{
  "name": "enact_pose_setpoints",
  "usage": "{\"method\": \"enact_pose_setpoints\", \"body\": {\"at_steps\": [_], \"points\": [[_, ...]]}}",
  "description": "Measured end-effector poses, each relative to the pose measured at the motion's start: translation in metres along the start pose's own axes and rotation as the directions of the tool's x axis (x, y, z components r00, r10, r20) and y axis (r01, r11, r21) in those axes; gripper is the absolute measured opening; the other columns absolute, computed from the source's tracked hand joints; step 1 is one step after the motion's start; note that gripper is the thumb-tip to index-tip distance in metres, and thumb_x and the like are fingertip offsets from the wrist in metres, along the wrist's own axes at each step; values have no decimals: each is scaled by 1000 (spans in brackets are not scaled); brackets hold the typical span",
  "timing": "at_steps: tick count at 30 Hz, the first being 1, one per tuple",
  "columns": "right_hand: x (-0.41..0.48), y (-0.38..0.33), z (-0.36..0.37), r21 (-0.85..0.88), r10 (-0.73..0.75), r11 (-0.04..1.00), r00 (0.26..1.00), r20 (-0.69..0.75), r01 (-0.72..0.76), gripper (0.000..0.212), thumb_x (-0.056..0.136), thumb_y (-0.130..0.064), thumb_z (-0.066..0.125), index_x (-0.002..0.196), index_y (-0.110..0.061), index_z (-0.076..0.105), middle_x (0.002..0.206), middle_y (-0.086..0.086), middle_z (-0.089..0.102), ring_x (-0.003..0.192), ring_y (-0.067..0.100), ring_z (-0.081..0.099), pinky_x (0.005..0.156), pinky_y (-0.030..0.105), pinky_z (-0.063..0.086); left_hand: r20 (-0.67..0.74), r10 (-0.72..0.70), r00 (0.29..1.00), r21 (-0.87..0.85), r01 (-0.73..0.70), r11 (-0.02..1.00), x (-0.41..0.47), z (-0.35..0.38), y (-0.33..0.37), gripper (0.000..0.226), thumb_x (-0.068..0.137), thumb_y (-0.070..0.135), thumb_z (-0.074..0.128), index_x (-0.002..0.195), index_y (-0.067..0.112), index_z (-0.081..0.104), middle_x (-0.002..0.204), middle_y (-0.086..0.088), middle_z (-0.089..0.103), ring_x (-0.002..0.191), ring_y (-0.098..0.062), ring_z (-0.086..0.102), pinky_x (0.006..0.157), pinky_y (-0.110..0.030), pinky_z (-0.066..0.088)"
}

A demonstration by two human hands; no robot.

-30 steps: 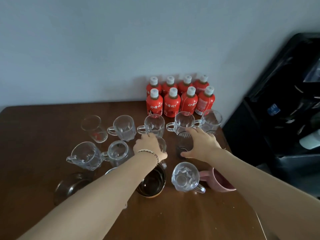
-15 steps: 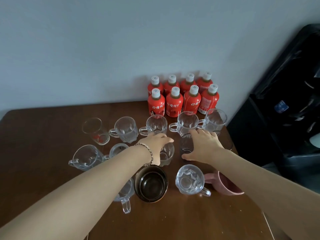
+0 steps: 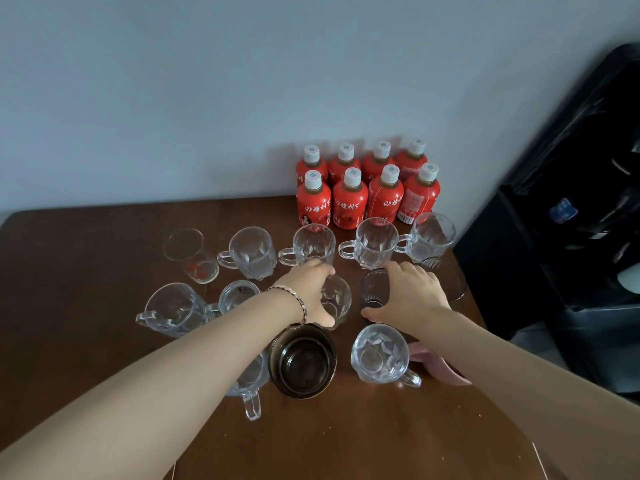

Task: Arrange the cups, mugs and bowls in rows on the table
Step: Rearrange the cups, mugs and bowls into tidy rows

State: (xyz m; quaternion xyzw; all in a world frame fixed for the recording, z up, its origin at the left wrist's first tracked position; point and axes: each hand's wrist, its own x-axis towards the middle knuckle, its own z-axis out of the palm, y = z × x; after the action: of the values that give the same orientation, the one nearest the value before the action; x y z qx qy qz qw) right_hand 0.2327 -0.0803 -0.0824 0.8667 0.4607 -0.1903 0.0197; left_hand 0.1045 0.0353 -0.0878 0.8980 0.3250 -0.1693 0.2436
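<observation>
Clear glass mugs stand in a back row on the brown table [image 3: 86,271], among them a mug [image 3: 313,244] and a tumbler [image 3: 190,254] with a red mark. In the second row my left hand [image 3: 311,292] grips a clear glass cup [image 3: 337,299]. My right hand [image 3: 412,292] grips a dark tumbler [image 3: 374,289] beside it. Nearer me stand a dark brown bowl [image 3: 303,362], a clear mug [image 3: 381,358] and a pink mug [image 3: 436,367], partly hidden by my right forearm. A glass pitcher [image 3: 176,310] and a small mug [image 3: 237,296] stand to the left.
Several red bottles [image 3: 349,199] with white caps stand in two rows against the wall at the back right. A black appliance [image 3: 571,237] stands beyond the table's right edge. Another clear mug [image 3: 251,382] is partly under my left forearm.
My left hand has slid the clear glass cup slightly to the right, closer to the dark tumbler. My right hand stays on the tumbler. The camera has shifted a little.
</observation>
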Motion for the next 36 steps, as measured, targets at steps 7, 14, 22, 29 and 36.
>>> {"method": "enact_pose_setpoints", "body": {"at_steps": [7, 14, 22, 29, 36], "points": [[2, 1, -4, -47, -13, 999, 1000, 12, 13, 85, 73, -59, 67, 140, -17, 38, 136, 4, 51, 130, 23, 45, 110, 39, 32, 45, -5, 999, 59, 2, 998, 4, -1, 4, 94, 69, 26, 80, 147, 16, 28, 149, -2, 30, 131, -26, 44, 102, -38, 47], [-6, 14, -23, 89, -28, 995, 998, -60, 33, 86, 80, -67, 55, 147, -20, 28, 149, 5, 40, 139, 24, 36, 115, 44, 27, 67, -10, 998, 17, 9, 1000, -3, -7, 4, 93, 74, 39, 75, 149, 19, 24, 153, 0, 24, 137, -23, 36, 109, -39, 41], [0, 93, -43, 168, 15, 985, 989, 145, -40, 102, 74, -32, 77, 152, -21, 13, 156, 8, 22, 143, 30, 24, 113, 47, 33, -98, 108, 989, 36, -105, 994, -3, -15, 50, 85, 79, 48, 67, 147, 18, 26, 150, -4, 33, 136, -23, 39, 108, -42, 40], [1, 95, -16, 244, 55, 968, 998, 30, -61, 96, 74, -44, 76, 150, -27, 22, 148, 2, 36, 125, 22, 51, 94, 33, 52, 14, -48, 999, 138, 46, 989, 18, 12, 92, 84, 75, 46, 72, 139, 13, 30, 147, -8, 34, 128, -31, 45, 95, -42, 46], [-12, 117, -13, 231, 139, 962, 990, 31, -142, 91, 70, -46, 77, 145, -22, 31, 142, 1, 41, 114, 22, 58, 86, 33, 56, 2, 18, 1000, 103, -18, 994, 32, 17, 97, 86, 74, 35, 74, 144, 13, 28, 146, -6, 34, 128, -31, 45, 100, -41, 47]]}}
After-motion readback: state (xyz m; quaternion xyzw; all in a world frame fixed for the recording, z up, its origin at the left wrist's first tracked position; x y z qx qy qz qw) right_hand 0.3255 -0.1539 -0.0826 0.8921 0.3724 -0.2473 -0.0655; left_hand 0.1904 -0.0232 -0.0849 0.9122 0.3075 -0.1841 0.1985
